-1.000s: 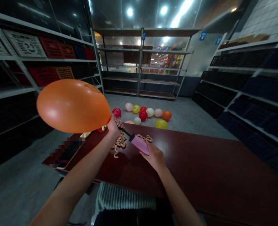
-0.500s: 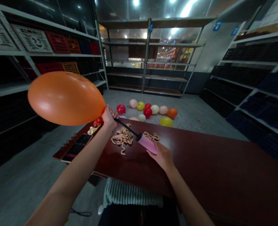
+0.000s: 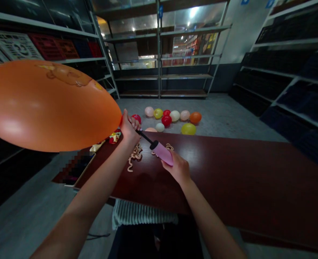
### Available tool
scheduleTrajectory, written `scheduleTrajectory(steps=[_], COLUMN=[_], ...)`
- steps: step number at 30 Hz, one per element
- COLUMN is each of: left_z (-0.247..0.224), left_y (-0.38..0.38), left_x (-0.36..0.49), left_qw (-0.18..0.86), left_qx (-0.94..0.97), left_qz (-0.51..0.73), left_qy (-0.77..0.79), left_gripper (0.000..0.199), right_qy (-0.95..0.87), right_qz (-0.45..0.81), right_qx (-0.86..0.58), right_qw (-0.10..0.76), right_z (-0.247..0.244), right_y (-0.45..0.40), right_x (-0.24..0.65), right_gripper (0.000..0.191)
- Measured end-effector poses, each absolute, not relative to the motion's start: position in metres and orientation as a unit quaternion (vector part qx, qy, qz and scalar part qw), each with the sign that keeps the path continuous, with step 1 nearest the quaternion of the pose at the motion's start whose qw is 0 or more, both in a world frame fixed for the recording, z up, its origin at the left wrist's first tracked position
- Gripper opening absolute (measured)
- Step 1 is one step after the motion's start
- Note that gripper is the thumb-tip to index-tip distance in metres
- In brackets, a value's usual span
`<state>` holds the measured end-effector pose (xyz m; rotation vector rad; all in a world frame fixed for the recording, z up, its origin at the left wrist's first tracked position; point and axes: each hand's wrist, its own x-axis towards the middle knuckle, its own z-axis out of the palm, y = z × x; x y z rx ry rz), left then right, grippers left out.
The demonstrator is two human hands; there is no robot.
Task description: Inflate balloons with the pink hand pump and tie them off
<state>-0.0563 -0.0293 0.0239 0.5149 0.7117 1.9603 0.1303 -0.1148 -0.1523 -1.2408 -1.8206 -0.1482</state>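
Note:
A large inflated orange balloon (image 3: 51,108) fills the left of the view, its neck end at my left hand (image 3: 129,126). The fingers of that hand are wrapped round the neck and the front end of a pump. The pump's black rod runs down to its pink handle (image 3: 162,153), which my right hand (image 3: 179,166) grips. The exact join of neck and nozzle is hidden by my left hand. Below the rod, beige curly strips (image 3: 136,155) lie on the dark red table (image 3: 229,172), with a few more beyond the pink handle.
A phone (image 3: 80,169) and uninflated balloons (image 3: 115,137) lie at the table's left end. Several inflated balloons (image 3: 166,120) rest on the floor past the table. Shelving (image 3: 159,77) stands behind, with crates on the left racks. A ribbed cloth (image 3: 145,212) covers my lap.
The orange balloon has grown larger and reaches the left edge. The pump handle is closer to my left hand. The view has tilted down and shifted.

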Motion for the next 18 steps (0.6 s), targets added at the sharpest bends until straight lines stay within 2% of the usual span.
scheduleTrajectory(steps=[7, 18], left_z=[-0.015, -0.030], left_y=[-0.041, -0.031], left_x=[-0.011, -0.049], left_qw=[0.534, 0.571], left_qx=[0.212, 0.141], left_qz=[0.756, 0.743], left_qy=[0.315, 0.320], left_gripper=[0.056, 0.055], right_qy=[-0.732, -0.767], right_qz=[-0.044, -0.063], right_qx=[-0.526, -0.514], right_qw=[0.432, 0.380], right_z=[-0.150, -0.152], right_y=[-0.116, -0.113], right_x=[0.129, 0.126], right_gripper=[0.046, 0.051])
